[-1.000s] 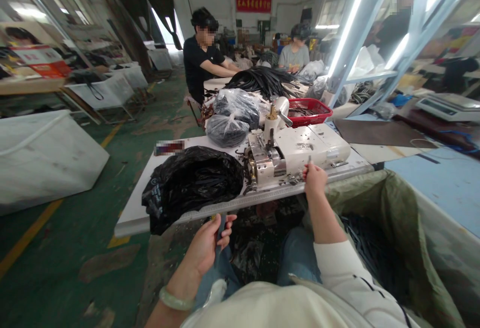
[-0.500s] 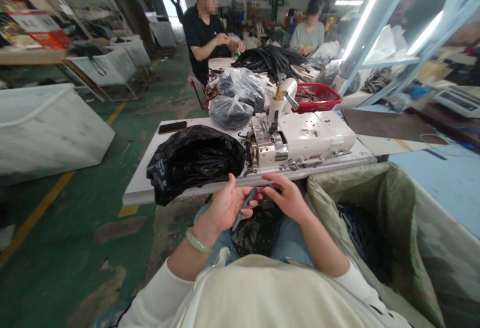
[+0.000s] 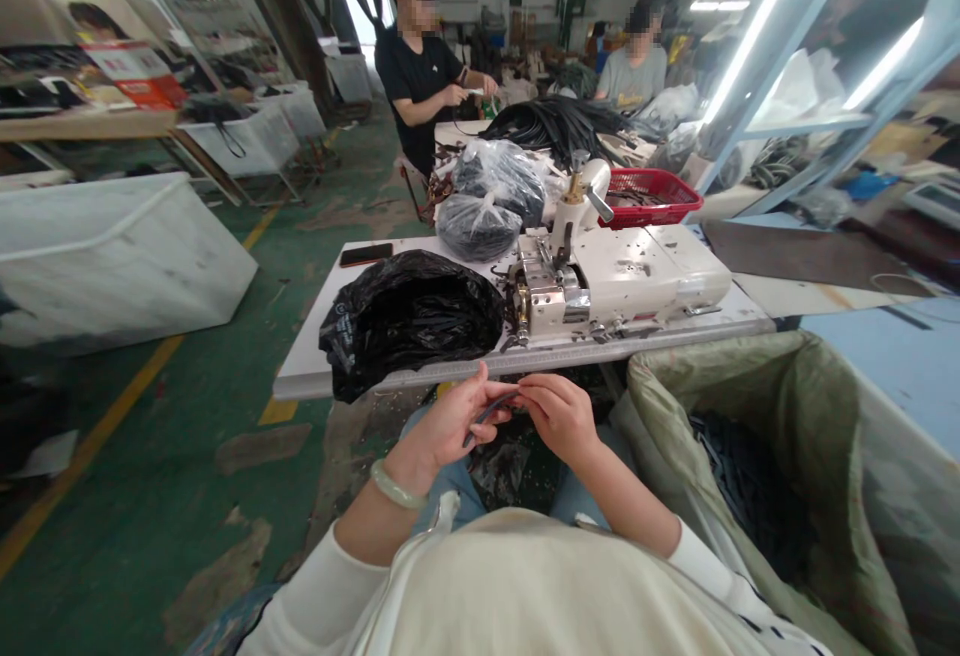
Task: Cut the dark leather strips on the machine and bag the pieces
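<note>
A short dark grey strip (image 3: pixel 489 408) runs between my two hands, just in front of the table edge and above my lap. My left hand (image 3: pixel 459 416) is closed on its lower part, palm turned up, with a pale bangle on the wrist. At the strip's upper end, the fingers of my right hand (image 3: pixel 559 413) pinch it. Beyond my hands stands a white machine (image 3: pixel 630 271) with metal parts at its left end. An opened black plastic bag (image 3: pixel 412 321) with dark strips inside lies left of the machine.
A green-lined sack (image 3: pixel 821 416) holding many dark strips stands to my right. Behind the machine are clear bags of dark pieces (image 3: pixel 480 226) and a red basket (image 3: pixel 652 198). A phone (image 3: pixel 366 254) lies at the table's left. Two people work farther back.
My right hand has closed onto the upper end of the strip, which now looks bent and seen more edge-on. The view has shifted slightly, so the surroundings appear farther right.
</note>
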### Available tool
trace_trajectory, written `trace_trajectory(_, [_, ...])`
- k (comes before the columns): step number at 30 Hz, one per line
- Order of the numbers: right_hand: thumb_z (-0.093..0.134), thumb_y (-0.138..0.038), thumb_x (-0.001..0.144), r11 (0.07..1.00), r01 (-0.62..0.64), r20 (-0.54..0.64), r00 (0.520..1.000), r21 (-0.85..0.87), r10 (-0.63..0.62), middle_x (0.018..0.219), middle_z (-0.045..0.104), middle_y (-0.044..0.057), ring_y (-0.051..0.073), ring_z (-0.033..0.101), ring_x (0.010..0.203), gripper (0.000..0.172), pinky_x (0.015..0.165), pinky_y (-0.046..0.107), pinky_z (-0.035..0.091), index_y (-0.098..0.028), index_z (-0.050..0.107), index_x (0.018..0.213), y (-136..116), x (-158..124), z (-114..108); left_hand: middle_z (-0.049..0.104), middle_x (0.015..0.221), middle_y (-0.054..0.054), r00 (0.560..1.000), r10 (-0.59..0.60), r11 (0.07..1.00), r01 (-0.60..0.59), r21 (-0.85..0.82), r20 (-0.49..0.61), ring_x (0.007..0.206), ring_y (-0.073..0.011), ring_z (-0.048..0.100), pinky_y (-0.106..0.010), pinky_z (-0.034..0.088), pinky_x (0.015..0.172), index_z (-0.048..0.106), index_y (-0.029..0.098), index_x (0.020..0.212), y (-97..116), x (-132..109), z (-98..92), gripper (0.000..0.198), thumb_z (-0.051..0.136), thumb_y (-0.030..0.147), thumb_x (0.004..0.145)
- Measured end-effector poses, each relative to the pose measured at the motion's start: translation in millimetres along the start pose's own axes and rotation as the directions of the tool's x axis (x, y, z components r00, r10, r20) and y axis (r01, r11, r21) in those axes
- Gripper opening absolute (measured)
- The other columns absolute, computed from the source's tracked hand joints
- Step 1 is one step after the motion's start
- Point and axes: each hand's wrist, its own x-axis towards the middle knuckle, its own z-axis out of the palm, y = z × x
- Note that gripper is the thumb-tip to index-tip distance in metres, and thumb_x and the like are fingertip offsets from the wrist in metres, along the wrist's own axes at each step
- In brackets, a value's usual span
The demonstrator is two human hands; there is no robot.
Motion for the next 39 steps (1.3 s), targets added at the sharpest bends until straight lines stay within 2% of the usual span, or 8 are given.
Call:
trace_trajectory(5, [0.065,-0.008,0.082,0.984,0.131,-0.158,0.976,-0.117,-0.149,0.107,0.072,0.007,0.018,0.07,0.09,0.03,0.08,0.029,0.058,-0.024,0.069,0.107,11,-25,-13,0.048,0.055,0.002,0.979,0.178,0.948,-0.142,0.287,-0.104,0.041,-0.0012,0.027,-0.016,0.01,0.037,0.065,0.01,0.068,1,-11,-0.4,0.022,0.076,0.029,0.07])
trace_trajectory(10, [0.063,-0.017,0.085,0.989,-0.126,-0.164,0.977,0.082,0.138,0.104,0.071,0.008,0.019,0.069,0.09,0.016,0.084,0.035,0.058,-0.023,0.068,0.098,8,-31,-9,0.056,0.053,0.0,0.818,0.533,0.762,-0.354,0.542,-0.216,0.043,-0.006,0.04,-0.02,0.024,0.041,0.063,0.013,0.062,-1,-13,0.4,0.027,0.08,0.035,0.064])
trace_trajectory(15, [0.062,-0.032,0.087,0.854,-0.358,0.148,0.934,0.378,0.326,0.108,0.068,0.01,0.021,0.066,0.095,0.049,0.081,0.034,0.054,-0.022,0.049,0.133,1,-9,-6,0.053,0.045,0.001,0.779,0.585,0.65,-0.282,0.706,-0.226,0.04,-0.0079,0.039,-0.023,0.025,0.042,0.062,0.016,0.055,3,-11,3.6,0.031,0.074,0.041,0.069])
trace_trajectory(20, [0.05,-0.029,0.092,0.844,-0.442,0.507,0.825,0.305,0.249,0.067,0.065,0.001,0.014,0.059,0.062,0.021,0.063,0.024,0.047,-0.018,0.068,0.088,-5,14,-1,0.052,0.041,0.0,0.775,0.605,0.497,-0.189,0.847,-0.183,0.038,-0.0093,0.04,-0.024,0.029,0.043,0.064,0.016,0.053,2,-3,2.5,0.035,0.066,0.042,0.077])
trace_trajectory(23, [0.049,-0.032,0.091,0.66,-0.66,0.607,0.702,0.359,0.372,0.049,0.052,-0.004,0.008,0.044,0.04,0.028,0.041,0.018,0.033,-0.018,0.059,0.07,10,27,7,0.061,0.056,-0.002,0.743,0.636,0.583,-0.286,0.761,-0.208,0.043,-0.011,0.047,-0.023,0.032,0.044,0.073,0.014,0.08,3,2,-4.2,0.032,0.063,0.045,0.078])
trace_trajectory(28, [0.061,-0.036,0.082,0.22,-0.812,0.397,0.477,0.541,0.784,0.039,0.042,-0.008,0.004,0.028,0.029,0.029,0.031,0.016,0.017,-0.017,0.052,0.063,81,72,4,0.064,0.071,-0.004,0.695,0.65,0.702,-0.393,0.594,-0.307,0.053,-0.0107,0.049,-0.02,0.033,0.045,0.071,0.014,0.102,11,-3,-23.4,0.048,0.072,0.05,0.071])
trace_trajectory(33, [0.063,-0.036,0.079,0.127,-0.776,0.353,0.418,0.618,0.837,0.036,0.035,-0.009,0.003,0.022,0.03,0.03,0.03,0.015,0.013,-0.017,0.049,0.061,134,104,-6,0.059,0.065,-0.002,0.698,0.6,0.752,-0.325,0.573,-0.391,0.053,-0.0104,0.046,-0.02,0.036,0.048,0.074,0.014,0.085,6,-9,-41.3,0.045,0.076,0.053,0.063])
trace_trajectory(39, [0.062,-0.032,0.078,0.083,-0.769,0.337,0.371,0.634,0.865,0.037,0.034,-0.009,0.002,0.022,0.03,0.027,0.03,0.014,0.013,-0.016,0.049,0.061,151,107,1,0.058,0.062,-0.002,0.688,0.584,0.765,-0.287,0.577,-0.431,0.054,-0.0108,0.045,-0.02,0.036,0.049,0.072,0.014,0.082,-1,-7,-59.1,0.045,0.077,0.054,0.062])
